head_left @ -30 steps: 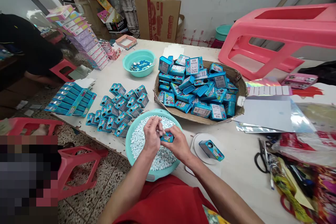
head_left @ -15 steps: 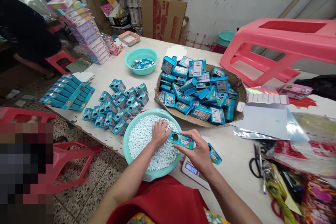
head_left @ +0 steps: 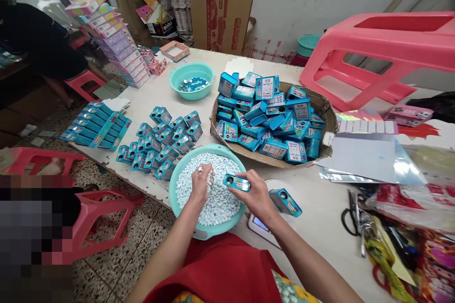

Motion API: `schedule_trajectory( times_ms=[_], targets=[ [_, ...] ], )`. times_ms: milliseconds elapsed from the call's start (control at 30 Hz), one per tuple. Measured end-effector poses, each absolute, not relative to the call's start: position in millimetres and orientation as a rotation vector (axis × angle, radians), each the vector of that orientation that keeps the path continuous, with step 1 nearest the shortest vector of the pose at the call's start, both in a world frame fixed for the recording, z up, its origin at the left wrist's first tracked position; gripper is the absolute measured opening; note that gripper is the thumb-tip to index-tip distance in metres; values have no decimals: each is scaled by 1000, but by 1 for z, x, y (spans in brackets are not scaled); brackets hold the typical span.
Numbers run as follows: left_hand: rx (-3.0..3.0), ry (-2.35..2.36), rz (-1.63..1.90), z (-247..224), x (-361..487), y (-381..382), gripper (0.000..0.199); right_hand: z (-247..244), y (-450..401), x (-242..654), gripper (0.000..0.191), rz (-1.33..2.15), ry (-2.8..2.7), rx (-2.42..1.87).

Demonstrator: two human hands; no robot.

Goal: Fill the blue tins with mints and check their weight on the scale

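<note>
My right hand (head_left: 256, 194) grips a small blue candy tin (head_left: 236, 182) with a round hole in its top, tilted above the right side of a turquoise basin (head_left: 173, 199). The basin is full of small white candies (head_left: 220, 208). Over their left part, my left hand (head_left: 202, 182) curls its fingers around a few candies, some showing at the fingertips. To the right, another blue tin (head_left: 286, 202) stands on a white kitchen scale (head_left: 265, 231), whose display is partly covered by my right arm.
Behind the basin, a cardboard tray (head_left: 329, 149) holds a heap of blue tins. Several tins (head_left: 161, 135) stand in rows at the left. A second turquoise basin (head_left: 192, 68) holds small blue and silver pieces. Scissors (head_left: 351, 215) lie at the right; a pink stool (head_left: 384, 52) rests behind.
My left hand has risen from the candies and moved left, its fingers now curled round a few. The tin in my right hand has shifted slightly left and up.
</note>
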State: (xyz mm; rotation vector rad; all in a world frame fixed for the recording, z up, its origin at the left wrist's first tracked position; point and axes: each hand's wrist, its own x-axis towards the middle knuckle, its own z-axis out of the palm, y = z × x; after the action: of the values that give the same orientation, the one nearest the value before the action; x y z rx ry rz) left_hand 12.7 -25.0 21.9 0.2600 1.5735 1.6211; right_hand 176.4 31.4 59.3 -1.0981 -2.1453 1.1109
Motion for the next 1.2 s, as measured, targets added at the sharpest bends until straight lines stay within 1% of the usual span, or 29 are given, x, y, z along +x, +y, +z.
schedule_trajectory(
  times_ms=[100, 233, 367, 600, 733, 900, 1200],
  targets=[
    [188, 1321, 1781, 56, 21, -22, 28, 57, 26, 164, 27, 1044, -2224, -1059],
    [166, 1266, 1911, 75, 29, -16, 25, 58, 16, 148, 24, 951, -2331, -1016],
    [163, 1283, 1975, 81, 29, -11, 21, 64, 14, 142, 26, 923, -2331, -1022],
    [198, 1300, 1979, 92, 23, -9, 26, 72, 17, 140, 27, 937, -2275, -987],
    [230, 1320, 1966, 91, 24, -11, 26, 71, 17, 137, 26, 939, -2250, -971],
    [190, 1429, 1995, 88, 29, -12, 33, 72, 18, 137, 27, 953, -2266, -980],
    [227, 1480, 2065, 93, 36, -9, 30, 78, 12, 138, 25, 954, -2207, -979]
  ],
)
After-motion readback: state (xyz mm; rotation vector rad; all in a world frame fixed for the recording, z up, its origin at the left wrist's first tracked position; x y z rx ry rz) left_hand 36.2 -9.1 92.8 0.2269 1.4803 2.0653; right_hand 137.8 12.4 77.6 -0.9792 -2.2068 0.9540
